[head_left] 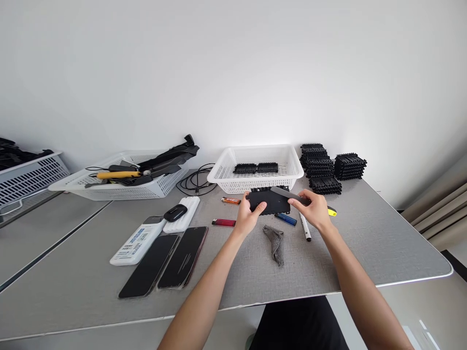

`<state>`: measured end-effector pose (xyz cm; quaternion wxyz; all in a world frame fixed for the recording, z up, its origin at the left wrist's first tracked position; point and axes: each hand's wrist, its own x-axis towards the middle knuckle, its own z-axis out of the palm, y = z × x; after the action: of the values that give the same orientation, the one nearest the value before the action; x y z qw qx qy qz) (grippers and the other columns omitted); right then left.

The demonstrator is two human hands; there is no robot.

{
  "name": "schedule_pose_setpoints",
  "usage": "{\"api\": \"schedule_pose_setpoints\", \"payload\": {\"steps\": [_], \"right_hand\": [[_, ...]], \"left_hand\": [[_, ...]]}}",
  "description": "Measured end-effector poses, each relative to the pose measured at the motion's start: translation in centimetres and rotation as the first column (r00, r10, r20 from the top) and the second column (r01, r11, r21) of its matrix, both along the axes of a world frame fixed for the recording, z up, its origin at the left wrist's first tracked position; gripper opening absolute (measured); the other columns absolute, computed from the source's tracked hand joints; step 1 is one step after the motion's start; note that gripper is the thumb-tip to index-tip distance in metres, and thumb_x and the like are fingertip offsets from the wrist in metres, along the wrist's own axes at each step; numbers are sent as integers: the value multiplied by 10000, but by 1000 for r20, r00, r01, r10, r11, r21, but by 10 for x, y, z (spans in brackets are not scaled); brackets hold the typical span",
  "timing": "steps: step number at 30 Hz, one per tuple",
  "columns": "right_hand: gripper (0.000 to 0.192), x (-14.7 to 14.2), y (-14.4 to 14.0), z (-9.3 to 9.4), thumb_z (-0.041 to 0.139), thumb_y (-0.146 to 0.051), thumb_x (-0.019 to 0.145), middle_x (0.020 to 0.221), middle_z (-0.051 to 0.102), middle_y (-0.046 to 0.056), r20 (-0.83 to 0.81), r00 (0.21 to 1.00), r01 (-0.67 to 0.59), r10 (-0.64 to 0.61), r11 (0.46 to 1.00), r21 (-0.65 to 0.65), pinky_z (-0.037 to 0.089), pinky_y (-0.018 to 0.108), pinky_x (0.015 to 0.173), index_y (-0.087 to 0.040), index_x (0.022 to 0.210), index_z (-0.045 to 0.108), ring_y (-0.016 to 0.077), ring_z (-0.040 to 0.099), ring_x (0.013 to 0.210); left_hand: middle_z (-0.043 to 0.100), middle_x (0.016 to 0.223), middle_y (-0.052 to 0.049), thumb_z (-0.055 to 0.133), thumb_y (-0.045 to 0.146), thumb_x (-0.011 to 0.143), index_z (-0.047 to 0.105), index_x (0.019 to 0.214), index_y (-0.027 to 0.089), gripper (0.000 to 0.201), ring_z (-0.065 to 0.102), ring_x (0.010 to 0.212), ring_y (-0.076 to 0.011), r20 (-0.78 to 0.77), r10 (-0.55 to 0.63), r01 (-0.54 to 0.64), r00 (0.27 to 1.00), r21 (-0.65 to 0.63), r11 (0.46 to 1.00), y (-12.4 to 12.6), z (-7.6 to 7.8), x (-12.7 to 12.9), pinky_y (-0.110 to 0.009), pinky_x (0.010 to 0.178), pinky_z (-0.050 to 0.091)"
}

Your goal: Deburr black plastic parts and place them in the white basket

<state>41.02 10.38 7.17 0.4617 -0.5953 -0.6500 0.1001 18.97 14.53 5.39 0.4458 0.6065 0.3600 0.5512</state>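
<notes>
My left hand (250, 211) grips a flat black plastic plate (268, 201) with toothed edges by its left side, thumb across the near face. In my right hand (312, 208) is a flat grey file (286, 192) with a dark handle ending in yellow. The file's tip lies against the plate's upper edge. Behind the plate, a white plastic basket (255, 186) holds two similar black plates (256, 167). A crumpled grey cloth (275, 243) lies below my hands. A blue lighter (286, 219) and a white marker pen (305, 227) are close by.
Stacked black plates (316, 163) and another stack (350, 166) stand right of the basket. Left are red (224, 222) and orange (231, 200) lighters, a black cable (195, 180), two phones (184, 257), white power banks (136, 243) and a white basket of tools (160, 187).
</notes>
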Motion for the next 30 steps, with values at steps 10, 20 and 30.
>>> {"api": "schedule_pose_setpoints", "payload": {"steps": [10,20,30], "right_hand": [[364,-8,-2,2,662,-549,772,571,522,-43,-74,996,35,-40,997,-64,303,247,541,-216,721,525,133,439,531],[326,-10,-6,6,623,-527,824,698,667,29,-110,994,-29,17,994,-106,386,278,601,-211,851,698,185,578,629],[570,-13,-9,12,677,-542,796,774,702,24,-405,877,-364,258,908,-210,404,247,431,-191,1242,643,107,502,397]], "left_hand": [[661,1047,-76,662,437,817,462,1019,219,358,625,1041,-236,91,-134,137,987,-21,990,-8,-4,10,-425,958,481],[612,1091,-68,601,517,850,387,1078,256,407,600,1038,-201,142,-112,119,983,-38,992,-16,-10,20,-393,944,472],[620,1091,-82,610,388,875,493,1077,229,283,618,1055,-216,-18,-237,238,971,71,969,-28,-14,33,-394,944,494]]}}
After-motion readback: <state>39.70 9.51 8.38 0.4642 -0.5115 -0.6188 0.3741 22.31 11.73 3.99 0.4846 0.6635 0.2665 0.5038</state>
